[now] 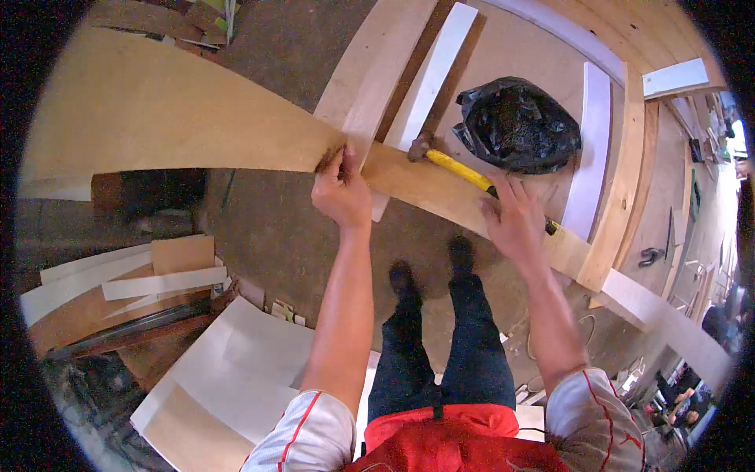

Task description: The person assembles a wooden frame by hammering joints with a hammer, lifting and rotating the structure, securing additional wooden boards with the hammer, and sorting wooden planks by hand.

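One hammer with a yellow handle, dark metal head and black grip: lying slantwise on the pale wooden plank at the near edge of the frame, its head toward the upper left, its grip beneath the right hand.
Right hand: over the black grip, fingers loosely bent; whether they close around it, I cannot tell.
Left hand: fingers curled in, thumb and fingertips together at the dark, rough end of the broad tan wooden sheet; anything pinched between them is too small to make out.
Tan sheet: reaching from the left hand out to the far left, widening on the way.
Black bag, crumpled shiny plastic: just beyond the hammer, inside the frame.
White strips: one long and flat beyond the hammer head, another to the right of the bag.
Floor, brown and dusty: visible below the plank, with the wearer's dark-trousered legs above it.
Lower left: a large white curved panel, near a pile of white and brown board offcuts.
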Tool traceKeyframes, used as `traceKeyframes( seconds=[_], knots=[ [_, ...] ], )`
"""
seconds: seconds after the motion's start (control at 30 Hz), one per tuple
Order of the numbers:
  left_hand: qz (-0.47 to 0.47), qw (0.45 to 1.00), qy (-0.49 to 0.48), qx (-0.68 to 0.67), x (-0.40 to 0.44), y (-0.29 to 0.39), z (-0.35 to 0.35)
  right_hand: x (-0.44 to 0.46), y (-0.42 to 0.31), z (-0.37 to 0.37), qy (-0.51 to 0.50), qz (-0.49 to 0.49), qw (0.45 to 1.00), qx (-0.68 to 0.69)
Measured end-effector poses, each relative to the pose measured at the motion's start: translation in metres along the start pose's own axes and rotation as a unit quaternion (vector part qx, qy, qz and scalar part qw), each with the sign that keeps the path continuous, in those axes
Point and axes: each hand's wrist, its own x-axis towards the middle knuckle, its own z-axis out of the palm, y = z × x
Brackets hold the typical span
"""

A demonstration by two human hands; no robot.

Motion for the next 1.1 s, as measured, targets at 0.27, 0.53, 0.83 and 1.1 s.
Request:
traceKeyframes(
  seconds=[0.27,0.53,0.83,1.1],
  knots=[
    [-0.034,0.997,0.013,0.067,-0.002,0.003,0.009,0.009,0.005,-0.005,-0.025,-0.012,0.999,0.047],
    [-0.038,0.998,0.030,0.050,-0.004,0.003,0.009,0.013,0.005,-0.008,-0.053,0.012,0.998,0.021],
    [-0.050,0.994,0.006,0.100,-0.001,0.010,0.006,0.009,-0.006,-0.017,-0.008,0.040,0.999,0.017],
    [0.000,0.989,0.004,0.151,0.000,0.011,0.007,-0.001,-0.005,-0.014,-0.031,0.073,0.993,0.091]
  ],
)
